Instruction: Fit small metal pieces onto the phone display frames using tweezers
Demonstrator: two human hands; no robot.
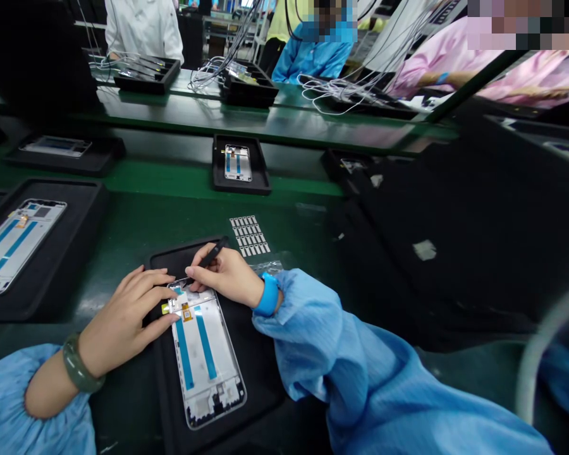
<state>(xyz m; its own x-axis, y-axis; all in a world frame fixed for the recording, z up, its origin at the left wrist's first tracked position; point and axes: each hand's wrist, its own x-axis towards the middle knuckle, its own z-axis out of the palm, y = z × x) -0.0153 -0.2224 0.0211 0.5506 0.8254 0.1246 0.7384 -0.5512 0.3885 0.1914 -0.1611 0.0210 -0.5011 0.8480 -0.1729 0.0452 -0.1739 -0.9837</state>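
Right hand (225,276) pinches a black pen-like tool (211,256), tip at the top end of a phone display frame (203,360). Frame lies flat in a black tray (260,354) on the green tabletop (194,218). Left hand (126,309) open, resting on the frame's upper left edge.

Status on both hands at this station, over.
Right hand pinching black pointed tool at top end of phone frame. Left hand fingers on that frame. Label sheet lies beyond, apart.
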